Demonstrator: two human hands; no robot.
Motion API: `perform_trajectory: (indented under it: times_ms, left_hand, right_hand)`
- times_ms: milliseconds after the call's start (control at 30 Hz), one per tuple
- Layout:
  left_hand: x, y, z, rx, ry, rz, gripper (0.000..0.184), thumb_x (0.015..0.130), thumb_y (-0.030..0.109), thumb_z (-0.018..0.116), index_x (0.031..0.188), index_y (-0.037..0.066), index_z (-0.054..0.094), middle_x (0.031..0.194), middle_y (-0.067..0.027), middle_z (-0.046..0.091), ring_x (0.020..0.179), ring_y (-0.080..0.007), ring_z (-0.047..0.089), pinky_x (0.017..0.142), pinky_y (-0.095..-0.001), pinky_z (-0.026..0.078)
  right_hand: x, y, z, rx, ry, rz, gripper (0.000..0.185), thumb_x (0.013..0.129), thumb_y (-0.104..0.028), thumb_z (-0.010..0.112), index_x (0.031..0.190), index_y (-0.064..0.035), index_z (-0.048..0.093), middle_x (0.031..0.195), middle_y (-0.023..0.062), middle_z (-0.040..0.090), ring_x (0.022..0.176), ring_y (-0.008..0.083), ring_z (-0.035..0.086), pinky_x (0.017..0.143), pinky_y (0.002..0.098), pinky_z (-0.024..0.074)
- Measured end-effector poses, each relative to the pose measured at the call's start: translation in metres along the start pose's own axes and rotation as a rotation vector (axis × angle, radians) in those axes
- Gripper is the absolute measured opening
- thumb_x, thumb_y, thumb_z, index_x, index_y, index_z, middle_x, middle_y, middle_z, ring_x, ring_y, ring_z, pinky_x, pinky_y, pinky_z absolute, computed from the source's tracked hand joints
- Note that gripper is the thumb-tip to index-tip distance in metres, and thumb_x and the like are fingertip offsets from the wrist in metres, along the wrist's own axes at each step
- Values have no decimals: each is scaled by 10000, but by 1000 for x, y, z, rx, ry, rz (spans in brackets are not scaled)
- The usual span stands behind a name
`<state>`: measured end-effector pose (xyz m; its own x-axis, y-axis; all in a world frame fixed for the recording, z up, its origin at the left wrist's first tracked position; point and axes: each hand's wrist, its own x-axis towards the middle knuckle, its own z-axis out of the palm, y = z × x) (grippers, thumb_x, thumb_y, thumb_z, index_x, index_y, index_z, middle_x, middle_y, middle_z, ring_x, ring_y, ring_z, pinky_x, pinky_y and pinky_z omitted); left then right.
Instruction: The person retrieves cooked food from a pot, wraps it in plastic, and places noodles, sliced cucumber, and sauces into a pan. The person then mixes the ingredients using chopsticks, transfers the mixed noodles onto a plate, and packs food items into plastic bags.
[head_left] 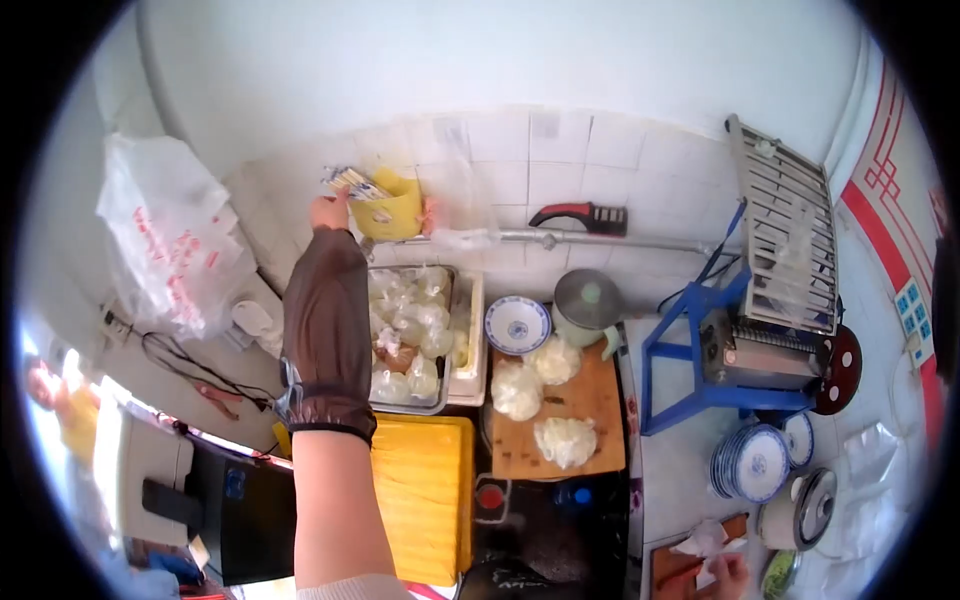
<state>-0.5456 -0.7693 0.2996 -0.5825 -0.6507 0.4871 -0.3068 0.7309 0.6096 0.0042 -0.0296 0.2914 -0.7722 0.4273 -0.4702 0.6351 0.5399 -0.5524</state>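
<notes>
My left hand [330,211], below it a dark brown sleeve cover [325,320], reaches up to the wall. Its fingers are closed at the ends of paper-wrapped chopsticks [358,184], which lean out of a yellow holder [392,212]. At the lower right edge, my right hand [728,577] is only partly visible. Its fingers are curled beside white wrapping and a red strip [680,580] over a small brown board [668,563]. What it holds is too small to make out.
Tied clear bags fill a tray [440,405] below the holder. Several bagged white bundles [565,441] lie on a wooden board [512,462] beside a blue-rimmed bowl [518,325]. A yellow box [420,500] stands under my left arm. Right are a blue stand [690,350] and stacked plates [755,464].
</notes>
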Motion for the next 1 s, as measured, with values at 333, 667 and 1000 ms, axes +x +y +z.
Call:
perform_trajectory:
  times_ms: [333,667,1000]
  left_hand:
    - [46,-13,15,-437,-426,57,283,848,274,560,901,21,675,807,-164,670,732,-253,656,639,-357,501]
    - [-217,159,-172,-830,-155,382,428,955,289,434,1145,-75,557,1164,-192,578,1081,-267,552,942,-374,445]
    - [-828,290,-260,-1264,-1801,497,297,880,61,583,1155,-14,498,982,-71,579,819,-131,587,733,-286,506]
  right_hand:
    - [10,-37,55,204,192,-68,133,873,-150,594,903,-22,617,793,24,598,755,100,537,670,250,438]
    - [-8,-26,63,-34,616,-605,322,840,-209,632,1110,-45,572,1016,119,582,968,300,535,845,376,435]
    - [-119,202,-76,-460,968,-210,282,795,-30,516,1025,-119,653,805,90,597,791,254,593,702,349,472]
